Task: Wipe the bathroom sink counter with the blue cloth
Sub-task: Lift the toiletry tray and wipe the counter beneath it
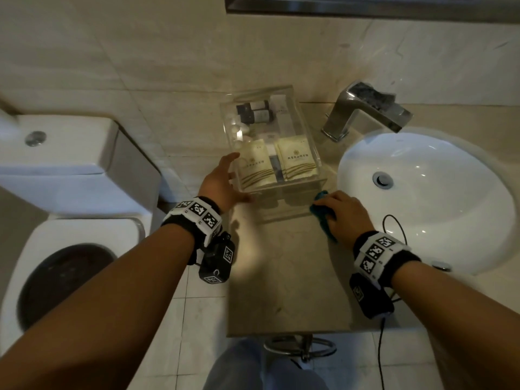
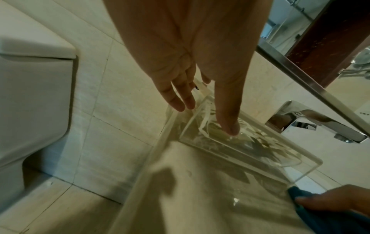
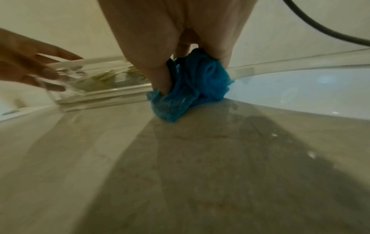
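Note:
My right hand [image 1: 343, 215] grips the bunched blue cloth [image 1: 326, 228] and presses it onto the beige stone counter [image 1: 281, 277]. It sits between the front right corner of a clear acrylic tray [image 1: 312, 136] and the white sink basin [image 1: 450, 220]. The right wrist view shows the cloth [image 3: 186, 88] wadded under my fingers. My left hand [image 1: 219, 181] is at the tray's front left corner. Its straight fingers [image 2: 180, 101] lie along the left wall and the thumb rests on the front part of the tray [image 2: 306, 171].
The tray holds toiletry packets and small bottles. A chrome faucet [image 1: 363, 111] stands behind the basin. A toilet [image 1: 70, 164] is just left of the counter's edge. A black cable [image 1: 394, 220] loops over the basin rim. A mirror frame [image 1: 365, 7] runs along the wall above.

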A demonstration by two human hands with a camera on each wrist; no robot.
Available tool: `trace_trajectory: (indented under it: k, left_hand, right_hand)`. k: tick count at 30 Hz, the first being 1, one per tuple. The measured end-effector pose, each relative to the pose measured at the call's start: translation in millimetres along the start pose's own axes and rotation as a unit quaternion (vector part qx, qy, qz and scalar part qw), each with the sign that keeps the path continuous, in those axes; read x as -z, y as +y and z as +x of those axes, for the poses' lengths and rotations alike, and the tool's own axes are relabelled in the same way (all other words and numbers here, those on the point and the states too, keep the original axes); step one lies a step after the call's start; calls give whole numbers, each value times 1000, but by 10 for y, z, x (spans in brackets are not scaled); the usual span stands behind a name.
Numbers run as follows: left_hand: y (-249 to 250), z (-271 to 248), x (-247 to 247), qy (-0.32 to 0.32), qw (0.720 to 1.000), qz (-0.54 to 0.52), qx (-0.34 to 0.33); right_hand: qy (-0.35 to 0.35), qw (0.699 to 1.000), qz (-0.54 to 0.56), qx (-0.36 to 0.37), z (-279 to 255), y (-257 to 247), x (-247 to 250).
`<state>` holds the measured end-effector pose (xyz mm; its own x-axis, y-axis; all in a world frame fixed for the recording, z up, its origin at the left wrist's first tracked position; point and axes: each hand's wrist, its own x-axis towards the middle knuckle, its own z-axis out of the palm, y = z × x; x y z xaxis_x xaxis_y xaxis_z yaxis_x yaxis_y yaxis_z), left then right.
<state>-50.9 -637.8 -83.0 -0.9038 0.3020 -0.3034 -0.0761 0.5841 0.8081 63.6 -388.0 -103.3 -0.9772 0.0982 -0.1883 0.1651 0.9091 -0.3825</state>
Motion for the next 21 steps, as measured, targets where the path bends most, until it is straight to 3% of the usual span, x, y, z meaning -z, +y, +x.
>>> trace_trajectory:
  k: [5,11,15,21]
  left_hand:
    - [163,136,-51,-27,999,30,-17]
    - [219,161,-62,-33,997,65,-30]
    - [224,150,-53,-39,996,72,-27]
    - [204,-77,-235,-9,990,133,-48]
  right_hand:
    - [-58,995,10,85,51,-98,-12]
    - [12,999,18,29,129,135,16]
    - [23,1000,9,4,34,-12,-60]
    - [-100,986,34,131,-275,-385,-192]
